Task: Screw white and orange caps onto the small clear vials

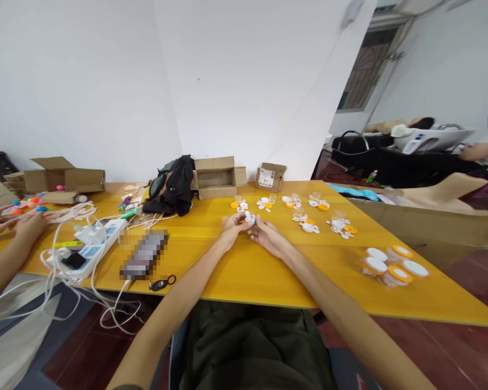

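Note:
Above the yellow table [264,276], my left hand [232,226] pinches a small white plastic piece [249,217] with a bit of teal at its edge. My right hand [269,237] meets it from the other side, thumb and fingers closed on the same piece. Its exact kind is too small to make out. Just beyond my hands lie groups of loose white parts [264,202], orange rings [322,207] and clear plastic cups [301,212]. To the right stand several clear jars with orange-and-white lids [399,274], grouped together.
Cardboard boxes [215,179] and a dark backpack [174,187] stand along the wall. On the left are a power strip [100,249] with tangled white cables, a phone [145,254] and a key fob [160,284]. Another person's hands [30,227] work at the far left.

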A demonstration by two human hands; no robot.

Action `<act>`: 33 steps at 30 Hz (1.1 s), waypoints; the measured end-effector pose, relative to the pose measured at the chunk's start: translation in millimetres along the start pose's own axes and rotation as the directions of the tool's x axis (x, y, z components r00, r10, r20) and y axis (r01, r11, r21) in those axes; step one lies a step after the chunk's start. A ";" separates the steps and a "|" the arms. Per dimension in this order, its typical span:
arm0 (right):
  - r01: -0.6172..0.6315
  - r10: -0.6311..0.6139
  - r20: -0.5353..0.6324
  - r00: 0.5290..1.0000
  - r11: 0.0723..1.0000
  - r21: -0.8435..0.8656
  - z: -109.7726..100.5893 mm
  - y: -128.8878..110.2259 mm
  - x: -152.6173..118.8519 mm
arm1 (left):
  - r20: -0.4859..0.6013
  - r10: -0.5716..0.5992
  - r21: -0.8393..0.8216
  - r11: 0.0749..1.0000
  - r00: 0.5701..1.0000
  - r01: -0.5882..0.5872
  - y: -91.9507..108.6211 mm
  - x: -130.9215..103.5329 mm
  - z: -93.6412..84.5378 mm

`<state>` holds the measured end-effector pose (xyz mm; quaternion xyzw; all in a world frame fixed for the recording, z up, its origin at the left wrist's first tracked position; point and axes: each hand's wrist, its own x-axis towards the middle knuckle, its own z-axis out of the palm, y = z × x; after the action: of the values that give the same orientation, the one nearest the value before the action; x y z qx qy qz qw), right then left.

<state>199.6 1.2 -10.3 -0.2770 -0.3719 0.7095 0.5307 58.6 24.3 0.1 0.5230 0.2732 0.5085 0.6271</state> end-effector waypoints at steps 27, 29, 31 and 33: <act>0.146 -0.145 -0.140 0.980 0.989 -0.001 -14.5 -7.5 0.7 | 0.043 0.449 0.691 0.631 0.892 -0.351 21.1 -10.8 -5.0; 0.164 -0.163 -0.165 0.973 0.986 -0.004 -14.9 -7.7 0.7 | 0.006 0.462 0.845 0.472 0.887 -0.252 24.8 -11.0 -11.4; 0.181 -0.179 -0.175 0.968 0.983 -0.008 -15.5 -7.5 1.0 | -0.056 0.421 0.932 0.348 0.905 -0.105 25.3 -10.6 -18.4; 0.194 -0.194 -0.171 0.966 0.981 -0.014 -16.5 -7.2 1.6 | -0.088 0.361 0.963 0.270 0.929 -0.013 22.8 -10.0 -25.3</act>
<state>216.0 7.8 -13.8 -0.2988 -0.3491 0.6282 0.6279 25.2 23.1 11.8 0.7391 0.5447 0.3879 0.0806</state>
